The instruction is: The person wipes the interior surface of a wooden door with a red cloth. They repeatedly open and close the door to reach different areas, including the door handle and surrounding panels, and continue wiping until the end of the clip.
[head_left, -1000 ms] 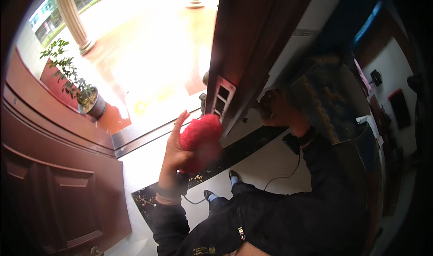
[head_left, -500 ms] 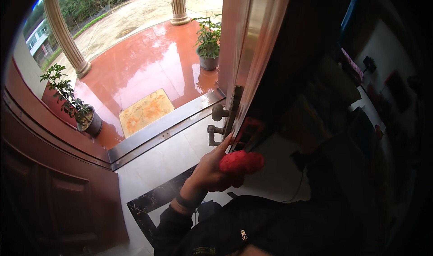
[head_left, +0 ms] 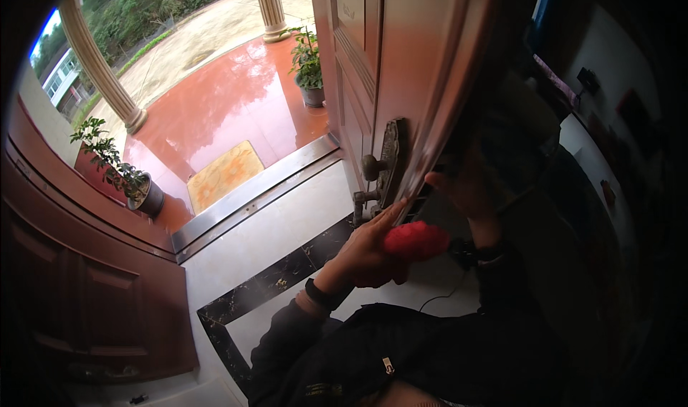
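Holding a bunched red cloth (head_left: pixel 416 240) in the left hand (head_left: pixel 364 255), gripping it with curled fingers and leaving most of it bulging out to the right. Pointing one finger of that hand up at the edge of a brown panelled door (head_left: pixel 423 84), just right of a dark metal handle (head_left: pixel 360 207) and below a round knob (head_left: pixel 370 167). Holding the right hand (head_left: pixel 467 186) in deep shade past the same edge, showing one lit fingertip; leaving the spread of those fingers, and any touch on the door, too dark to tell. Wearing a dark jacket (head_left: pixel 430 342) and a black wristband (head_left: pixel 322 294) on the left wrist. Looking down on a white floor (head_left: pixel 301 210) with a black border (head_left: pixel 287 274) and a thin cable (head_left: pixel 444 297). Looking out past a metal threshold (head_left: pixel 258 195) at a doormat (head_left: pixel 226 174) on a shiny red porch (head_left: pixel 204 113), between a left potted plant (head_left: pixel 147 195) and a right potted plant (head_left: pixel 310 91). Facing another brown door (head_left: pixel 107 285) at the far left, standing open.
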`<action>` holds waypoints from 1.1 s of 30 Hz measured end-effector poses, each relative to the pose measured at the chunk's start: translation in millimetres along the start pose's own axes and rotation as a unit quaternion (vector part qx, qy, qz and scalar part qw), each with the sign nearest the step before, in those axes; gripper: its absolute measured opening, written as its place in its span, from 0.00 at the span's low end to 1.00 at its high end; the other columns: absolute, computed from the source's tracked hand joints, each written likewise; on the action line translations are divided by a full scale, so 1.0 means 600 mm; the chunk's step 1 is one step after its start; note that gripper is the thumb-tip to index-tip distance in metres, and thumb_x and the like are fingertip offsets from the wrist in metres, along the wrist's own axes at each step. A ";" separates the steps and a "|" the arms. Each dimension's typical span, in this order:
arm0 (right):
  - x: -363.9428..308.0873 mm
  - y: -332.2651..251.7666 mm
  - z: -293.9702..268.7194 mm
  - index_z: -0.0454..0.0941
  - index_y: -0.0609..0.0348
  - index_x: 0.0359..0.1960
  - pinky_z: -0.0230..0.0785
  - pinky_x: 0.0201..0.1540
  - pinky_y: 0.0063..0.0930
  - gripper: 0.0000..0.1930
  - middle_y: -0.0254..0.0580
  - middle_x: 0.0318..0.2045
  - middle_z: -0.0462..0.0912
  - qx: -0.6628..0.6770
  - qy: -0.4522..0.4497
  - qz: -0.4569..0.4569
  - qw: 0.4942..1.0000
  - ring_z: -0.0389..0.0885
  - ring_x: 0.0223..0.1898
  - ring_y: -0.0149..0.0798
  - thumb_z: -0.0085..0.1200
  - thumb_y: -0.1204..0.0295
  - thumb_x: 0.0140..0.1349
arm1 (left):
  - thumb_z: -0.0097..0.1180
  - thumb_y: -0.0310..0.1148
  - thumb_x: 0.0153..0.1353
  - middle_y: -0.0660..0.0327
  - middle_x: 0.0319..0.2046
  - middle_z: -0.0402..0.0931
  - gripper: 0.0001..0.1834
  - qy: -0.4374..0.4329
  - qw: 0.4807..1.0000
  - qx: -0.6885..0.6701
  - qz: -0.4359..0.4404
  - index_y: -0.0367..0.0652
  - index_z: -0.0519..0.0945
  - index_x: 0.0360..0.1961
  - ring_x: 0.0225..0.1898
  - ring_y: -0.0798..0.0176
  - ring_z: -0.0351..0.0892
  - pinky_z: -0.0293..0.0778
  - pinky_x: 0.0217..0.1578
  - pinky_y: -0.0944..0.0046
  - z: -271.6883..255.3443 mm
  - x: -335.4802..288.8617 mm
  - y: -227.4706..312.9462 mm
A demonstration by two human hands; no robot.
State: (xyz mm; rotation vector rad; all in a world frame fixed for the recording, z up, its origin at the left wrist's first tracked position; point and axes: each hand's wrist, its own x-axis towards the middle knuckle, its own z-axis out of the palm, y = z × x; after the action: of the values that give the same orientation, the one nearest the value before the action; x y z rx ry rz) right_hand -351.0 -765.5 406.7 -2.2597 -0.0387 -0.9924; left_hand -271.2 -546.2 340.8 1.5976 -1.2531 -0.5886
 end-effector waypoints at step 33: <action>-0.010 0.373 -0.368 0.71 0.62 0.50 0.64 0.50 0.38 0.25 0.45 0.46 0.75 0.071 0.301 0.378 0.872 0.73 0.47 0.43 0.61 0.68 0.49 | 0.68 0.33 0.47 0.52 0.34 0.84 0.22 0.077 0.980 -0.014 -0.184 0.35 0.80 0.44 0.37 0.58 0.85 0.80 0.40 0.60 0.003 -0.083 -0.022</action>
State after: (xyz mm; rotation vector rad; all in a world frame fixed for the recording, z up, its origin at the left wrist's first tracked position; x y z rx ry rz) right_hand -435.8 -1067.6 386.3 -1.5054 0.9356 -1.1264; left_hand -284.0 -501.5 318.9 1.8278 -0.8361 -0.6929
